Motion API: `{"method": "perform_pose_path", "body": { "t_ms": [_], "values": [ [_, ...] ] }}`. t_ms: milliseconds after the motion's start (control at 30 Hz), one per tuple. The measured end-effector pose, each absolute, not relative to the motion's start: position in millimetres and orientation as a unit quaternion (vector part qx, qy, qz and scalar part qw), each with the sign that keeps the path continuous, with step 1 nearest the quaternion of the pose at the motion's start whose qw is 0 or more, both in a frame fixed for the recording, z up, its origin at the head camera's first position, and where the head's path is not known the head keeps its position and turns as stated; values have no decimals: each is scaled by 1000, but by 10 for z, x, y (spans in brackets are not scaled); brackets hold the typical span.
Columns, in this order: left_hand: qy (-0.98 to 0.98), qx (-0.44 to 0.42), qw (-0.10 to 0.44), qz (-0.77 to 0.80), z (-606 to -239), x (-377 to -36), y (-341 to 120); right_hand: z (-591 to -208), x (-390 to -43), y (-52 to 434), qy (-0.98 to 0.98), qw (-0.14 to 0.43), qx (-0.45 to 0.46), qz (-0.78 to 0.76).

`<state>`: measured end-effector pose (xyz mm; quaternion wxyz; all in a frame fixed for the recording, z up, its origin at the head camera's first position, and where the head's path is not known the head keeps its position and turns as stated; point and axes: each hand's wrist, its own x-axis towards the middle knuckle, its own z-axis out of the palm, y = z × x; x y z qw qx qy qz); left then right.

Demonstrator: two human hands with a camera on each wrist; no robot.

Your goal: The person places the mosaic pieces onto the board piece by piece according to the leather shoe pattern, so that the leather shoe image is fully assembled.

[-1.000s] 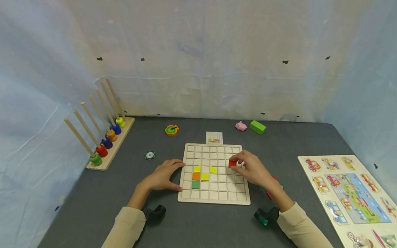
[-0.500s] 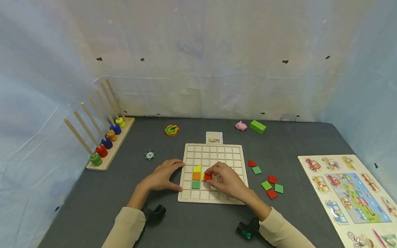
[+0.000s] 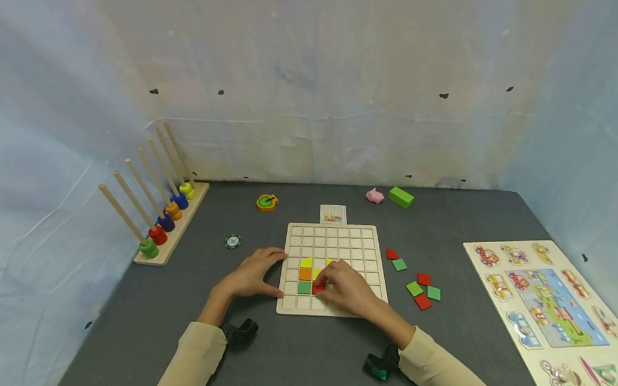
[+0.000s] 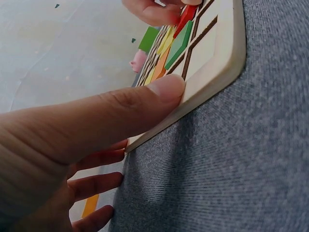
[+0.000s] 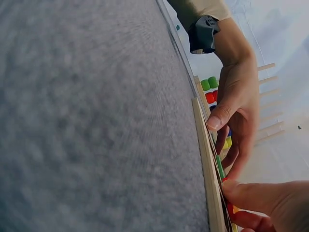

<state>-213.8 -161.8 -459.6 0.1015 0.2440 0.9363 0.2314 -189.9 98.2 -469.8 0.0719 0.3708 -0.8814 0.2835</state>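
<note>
Thumb and fingers of the right hand (image 3: 342, 286) close in a pinch around a red tile (image 3: 318, 289), which lies at a cell of the wooden grid board (image 3: 331, 312), directly right of a green square tile (image 3: 304, 288). Whether it has dropped fully into its cell cannot be told; the fingers cover part of it. The tile looks like painted wood: probably light, rigid, hard to break and a little slippery on its smooth face, so opposite side edges seem the best place to hold it.

The left hand (image 3: 252, 273) spreads thumb and fingers apart, touching the board's left rim, the thumb near the near corner. The board looks stiff and fairly light, likely to slide on the grey cloth (image 3: 297, 365) if pushed; its raised rim should suit a steadying touch.

Also on the grid are an orange square tile (image 3: 305, 274), a partly hidden yellow tile (image 3: 316, 274) and a yellow curved-edge tile (image 3: 306, 263). Beyond the far rim lies a pattern card (image 3: 332, 214); right of the board, loose red and green tiles (image 3: 423, 302).
</note>
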Motion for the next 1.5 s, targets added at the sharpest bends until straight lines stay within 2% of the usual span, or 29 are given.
{"method": "perform_pose_path", "body": {
  "t_ms": [367,500,667,900,1167,1400,1500],
  "values": [
    [937,239,106,233,-4580,-2135,-1611,-4704,-1915,1012,-870,94,387,292],
    [936,238,107,235,-4563,-2124,-1606,-4655,-1940,1106,-865,85,383,311],
    [936,238,104,236,-4567,-2126,-1606,-4563,-2020,1405,-868,68,350,346],
    [937,237,102,235,-4581,-2127,-1622,-4442,-2104,2004,-882,73,321,339],
    [937,235,103,236,-4575,-2122,-1620,-4447,-2071,2602,-903,38,280,325],
    [938,233,102,236,-4582,-2121,-1617,-4498,-2039,2912,-911,27,265,316],
    [938,234,103,236,-4582,-2122,-1614,-4519,-2020,2980,-916,6,260,307]
  ]
}}
